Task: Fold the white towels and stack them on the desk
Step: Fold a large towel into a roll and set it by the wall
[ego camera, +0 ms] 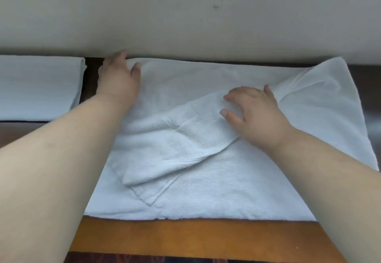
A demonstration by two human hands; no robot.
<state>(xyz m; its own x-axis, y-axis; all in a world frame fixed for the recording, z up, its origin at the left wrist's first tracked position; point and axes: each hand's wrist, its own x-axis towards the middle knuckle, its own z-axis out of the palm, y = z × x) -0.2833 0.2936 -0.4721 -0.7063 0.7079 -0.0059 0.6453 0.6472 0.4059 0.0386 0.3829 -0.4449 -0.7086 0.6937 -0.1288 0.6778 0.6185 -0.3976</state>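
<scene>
At the near edge we see bare desk [185, 236], and just beyond it the towel [237, 190] spread wide, one corner flopped diagonally across its middle. Our right hand [253, 110] lies on that loose flap, fingers spread and flat. Farther left, our left hand [119, 75] presses the towel's far-left corner by the wall [185, 15], fingers straight. At far left a folded towel [39, 87] already lies on the desk. We judge one done, this one barely begun. We can read no writing anywhere.
</scene>
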